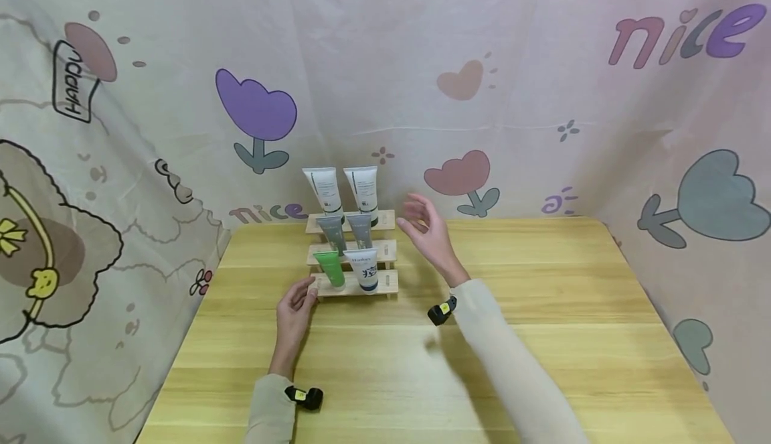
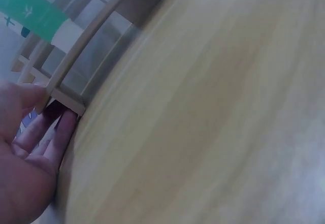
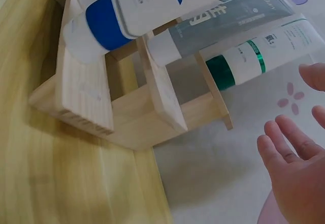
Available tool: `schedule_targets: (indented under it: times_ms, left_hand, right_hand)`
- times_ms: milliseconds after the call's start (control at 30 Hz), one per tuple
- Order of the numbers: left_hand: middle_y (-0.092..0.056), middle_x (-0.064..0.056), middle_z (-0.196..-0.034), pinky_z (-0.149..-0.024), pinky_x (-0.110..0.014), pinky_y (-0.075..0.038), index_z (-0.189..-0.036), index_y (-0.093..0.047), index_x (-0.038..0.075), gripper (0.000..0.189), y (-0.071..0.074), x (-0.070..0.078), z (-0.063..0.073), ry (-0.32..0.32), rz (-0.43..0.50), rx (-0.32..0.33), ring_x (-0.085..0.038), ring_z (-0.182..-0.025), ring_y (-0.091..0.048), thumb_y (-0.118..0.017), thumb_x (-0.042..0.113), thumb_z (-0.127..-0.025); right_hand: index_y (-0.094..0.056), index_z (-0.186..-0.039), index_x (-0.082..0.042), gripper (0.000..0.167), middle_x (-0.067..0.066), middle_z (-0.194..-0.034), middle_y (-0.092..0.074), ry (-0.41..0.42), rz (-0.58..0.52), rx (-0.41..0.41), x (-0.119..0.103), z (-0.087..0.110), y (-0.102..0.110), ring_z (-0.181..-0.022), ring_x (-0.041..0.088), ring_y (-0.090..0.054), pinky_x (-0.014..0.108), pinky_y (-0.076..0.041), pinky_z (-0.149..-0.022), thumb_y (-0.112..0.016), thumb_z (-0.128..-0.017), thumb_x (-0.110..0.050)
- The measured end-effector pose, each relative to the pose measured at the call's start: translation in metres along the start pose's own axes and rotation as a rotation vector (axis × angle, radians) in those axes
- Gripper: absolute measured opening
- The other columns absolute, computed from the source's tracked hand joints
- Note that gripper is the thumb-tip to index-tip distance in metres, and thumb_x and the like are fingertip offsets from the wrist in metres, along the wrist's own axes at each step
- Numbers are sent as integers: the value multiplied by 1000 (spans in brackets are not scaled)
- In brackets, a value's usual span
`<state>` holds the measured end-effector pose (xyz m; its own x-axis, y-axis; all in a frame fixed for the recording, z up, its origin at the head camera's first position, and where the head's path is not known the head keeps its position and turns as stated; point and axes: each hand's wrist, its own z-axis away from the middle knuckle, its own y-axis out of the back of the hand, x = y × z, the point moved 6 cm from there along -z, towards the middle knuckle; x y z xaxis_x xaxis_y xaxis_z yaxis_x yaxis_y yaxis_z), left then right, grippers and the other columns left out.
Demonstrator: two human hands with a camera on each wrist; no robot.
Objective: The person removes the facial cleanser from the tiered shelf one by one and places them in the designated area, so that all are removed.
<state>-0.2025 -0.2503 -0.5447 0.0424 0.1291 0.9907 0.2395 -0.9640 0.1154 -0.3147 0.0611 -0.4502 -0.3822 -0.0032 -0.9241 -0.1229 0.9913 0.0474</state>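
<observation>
Farthest left, the left hand [image 1: 294, 307] has the front left corner of the rack [image 1: 385, 256]: its thumb meets the end of the lowest shelf and its other fingers tuck in below, narrow about the wood, close to the tabletop [image 1: 578, 317]. The rack stands on the tabletop, near the back cloth [image 1: 518, 116]; its three shelves run lengthwise from left to right and climb in steps away from the person. On the lowest shelf the green tube [image 1: 331, 270] is at the left, nearest the left hand, with the blue-lettered tube [image 1: 365, 270] to its right. Behind them two grey tubes [image 1: 332, 233] stand on the middle shelf and two white tubes [image 1: 363, 186] on the top one, all six cap down. Farther right, the right hand [image 1: 430, 233] hangs in the air just beside the right end of the upper shelves, touching neither rack nor tube, its fingers loosely spread and holding nothing. The relation that seems to matter most is how the rack's long axis spans the space between the hands: it lies to the right of the left fingers and to the left of the right fingers. The left hand is nearer, being in contact; a gap parts the right fingers from the rack's right end.
</observation>
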Motion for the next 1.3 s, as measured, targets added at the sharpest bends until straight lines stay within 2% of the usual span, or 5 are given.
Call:
schedule_targets:
  times_ms: [267, 733, 1000, 1167, 1300]
  left_hand:
    - [-63, -26, -134, -86, -24, -59, -133, -62, -10, 34, 1, -3, 2, -1, 10, 1, -10, -100, -69, -64, 2, -101]
    - [-62, -27, -135, -86, -22, -58, -134, -60, -11, 36, 1, -2, -1, -15, -4, 2, -7, -105, -69, -64, 2, -101]
    - [-62, -26, -135, -84, -17, -57, -135, -63, -4, 36, 5, -36, -9, -26, 8, 41, 2, -98, -68, -65, 12, -102]
    - [-64, -23, -134, -84, -16, -56, -133, -65, -1, 35, 9, -39, -10, -22, -21, 70, 3, -100, -67, -65, 14, -102]
    - [-65, -22, -133, -84, -16, -57, -132, -67, 0, 34, 3, -38, -11, -32, -22, 73, 3, -100, -67, -66, 15, -102]
  right_hand:
    - [-41, -151, -2, 63, 21, -138, -57, -9, -71, -13, -3, -16, -20, -132, 49, -49, 49, -43, -113, -73, -96, -8]
    - [-44, -148, 1, 58, 25, -138, -57, -32, -86, -41, 5, -40, -46, -130, 38, -54, 41, -46, -111, -71, -97, -7]
    - [-47, -143, 0, 49, 23, -136, -58, -67, -47, -56, 11, -44, -60, -127, 34, -57, 37, -49, -109, -69, -99, -6]
    - [-52, -137, -4, 42, 17, -130, -62, -93, -6, -25, 14, -45, -68, -121, 27, -61, 28, -52, -103, -69, -99, -6]
    - [-52, -136, -2, 41, 19, -130, -62, -102, -9, -17, 15, -44, -64, -122, 29, -60, 31, -51, -105, -69, -99, -6]
